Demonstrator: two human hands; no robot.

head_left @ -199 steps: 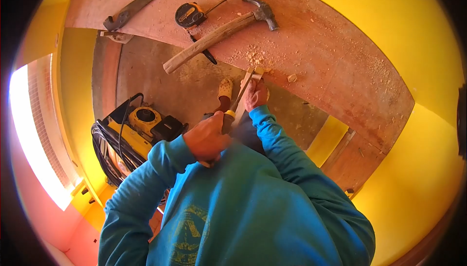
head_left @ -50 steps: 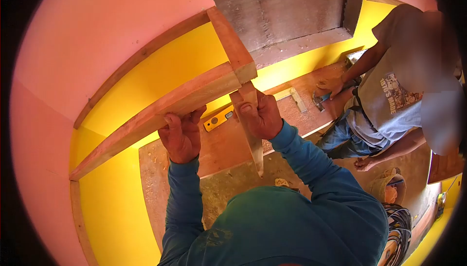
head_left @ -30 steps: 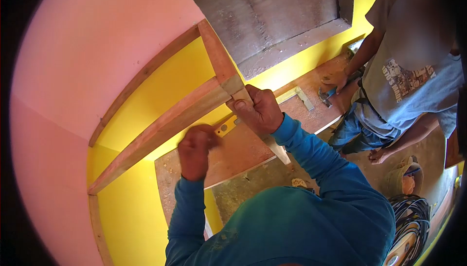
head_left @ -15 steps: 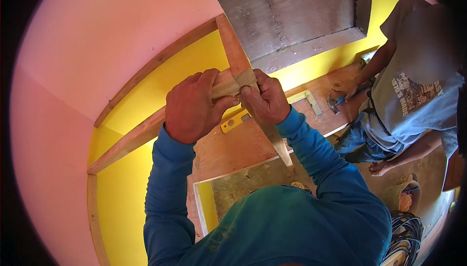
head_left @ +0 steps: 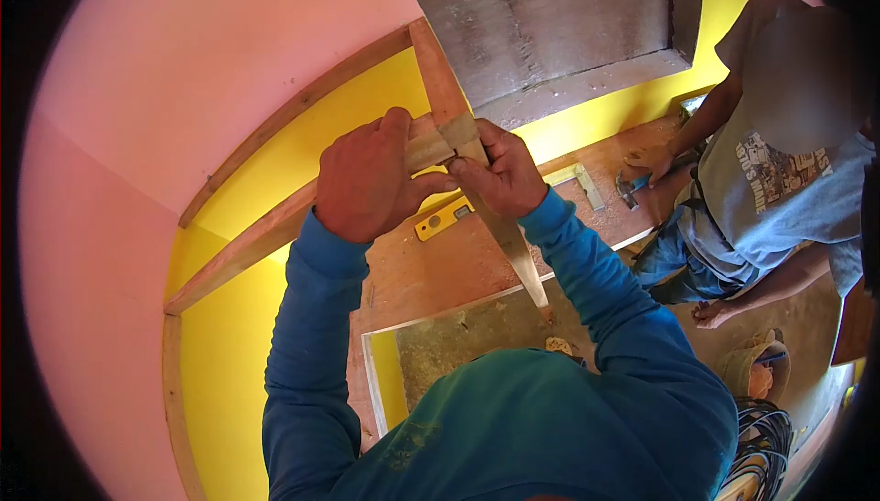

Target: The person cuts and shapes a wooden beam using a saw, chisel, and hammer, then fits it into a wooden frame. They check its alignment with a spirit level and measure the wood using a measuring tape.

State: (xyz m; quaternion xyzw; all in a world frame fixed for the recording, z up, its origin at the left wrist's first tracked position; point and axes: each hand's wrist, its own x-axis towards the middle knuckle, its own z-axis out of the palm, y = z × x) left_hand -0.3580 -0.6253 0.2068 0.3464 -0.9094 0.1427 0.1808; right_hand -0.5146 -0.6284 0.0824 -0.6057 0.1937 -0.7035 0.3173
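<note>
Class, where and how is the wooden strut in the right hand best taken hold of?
I'd grip the wooden strut around its bare stretch below the right hand, coming from the left: it looks slim enough there to wrap, and the right sleeve crowds its other side.

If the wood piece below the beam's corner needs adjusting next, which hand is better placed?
Probably the right. The right hand holds this wood piece near its upper end, while the left hand is wrapped over the beam.
</note>
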